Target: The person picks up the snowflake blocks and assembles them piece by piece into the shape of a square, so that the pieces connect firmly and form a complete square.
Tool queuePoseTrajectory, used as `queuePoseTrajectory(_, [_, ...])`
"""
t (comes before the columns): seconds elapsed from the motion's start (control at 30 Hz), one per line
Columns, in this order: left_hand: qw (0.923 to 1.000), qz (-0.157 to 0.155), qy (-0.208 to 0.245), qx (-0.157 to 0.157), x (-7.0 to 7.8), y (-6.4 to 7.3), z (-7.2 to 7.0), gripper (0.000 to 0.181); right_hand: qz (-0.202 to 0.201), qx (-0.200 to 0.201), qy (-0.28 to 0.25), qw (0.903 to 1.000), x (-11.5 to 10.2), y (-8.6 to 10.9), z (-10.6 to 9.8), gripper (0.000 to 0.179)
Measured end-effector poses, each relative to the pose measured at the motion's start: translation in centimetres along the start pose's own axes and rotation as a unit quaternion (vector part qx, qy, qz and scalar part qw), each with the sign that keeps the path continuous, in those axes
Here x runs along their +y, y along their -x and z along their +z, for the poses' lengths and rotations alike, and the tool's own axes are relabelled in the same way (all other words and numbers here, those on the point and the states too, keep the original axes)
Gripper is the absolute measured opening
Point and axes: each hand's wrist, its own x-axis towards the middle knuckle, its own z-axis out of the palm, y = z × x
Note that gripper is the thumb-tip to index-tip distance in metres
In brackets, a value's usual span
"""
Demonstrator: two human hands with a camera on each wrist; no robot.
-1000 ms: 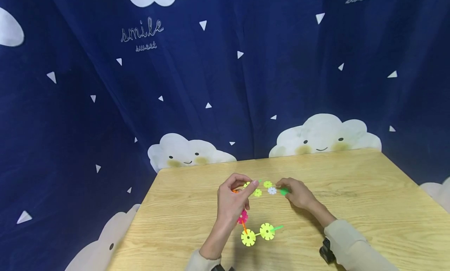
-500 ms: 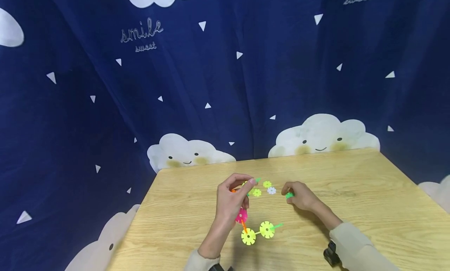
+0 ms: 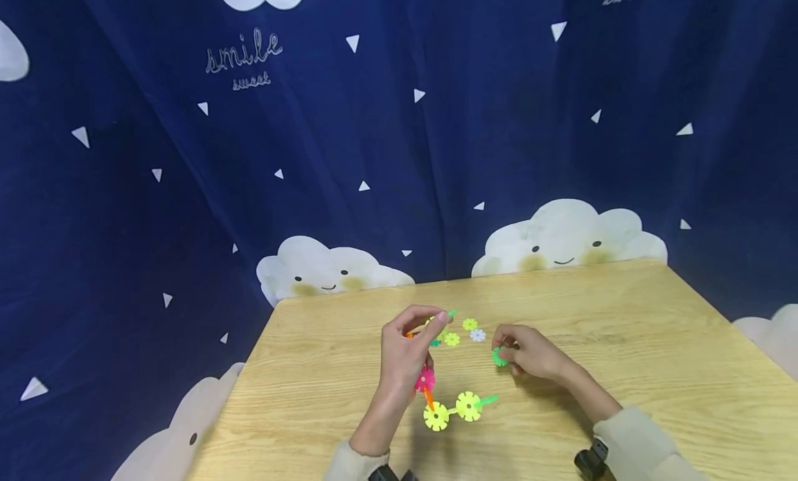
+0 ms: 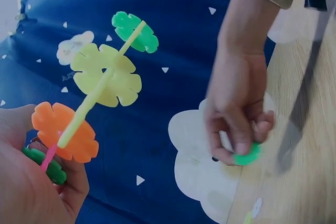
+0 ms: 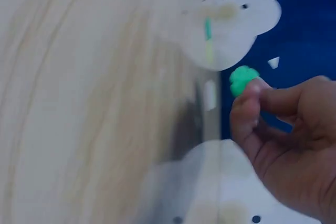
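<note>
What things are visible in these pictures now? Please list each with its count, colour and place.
Table: one, light wood, lower head view
Curtain: one, dark blue with white prints, behind the table
Linked flower discs: several, partly hidden; yellow, orange, pink, green; above the table
Separate green disc: one, green, to their right
Loose yellow discs: two, yellow, on the table
White disc: one, white, beside them
Sleeves: two, beige, lower head view
Wrist devices: two, black, by the sleeves
Left hand: one, holding the linked discs
Right hand: one, pinching the green disc
</note>
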Motion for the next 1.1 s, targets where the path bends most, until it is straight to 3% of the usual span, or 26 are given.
queuePoseTrajectory(0.2, [0.9999,0.005,0.003,-0.013,0.0,0.1,0.0,0.019,-0.049,0.024,-0.11,0.9925,-4.2,-0.1,0.4,0.009])
queuePoseTrajectory(0.37, [0.9997,0.013,0.001,-0.022,0.1,0.2,0.1,0.019,-0.125,0.087,-0.184,0.9711,-8.4,0.3,0.6,0.017])
queuePoseTrajectory(0.5, [0.9995,0.022,-0.004,-0.024,0.1,0.2,0.1,0.019,-0.148,0.15,-0.209,0.955,-10.6,0.7,0.8,0.018])
queuePoseTrajectory(0.6, [0.9993,0.024,-0.005,-0.027,0.1,0.1,0.1,0.018,-0.153,0.167,-0.22,0.9489,-11.5,0.8,0.9,0.017])
queuePoseTrajectory(1.1, [0.9992,0.024,-0.011,-0.031,0.0,0.5,0.3,0.02,-0.157,0.18,-0.215,0.9467,-12.1,1.0,1.9,0.016])
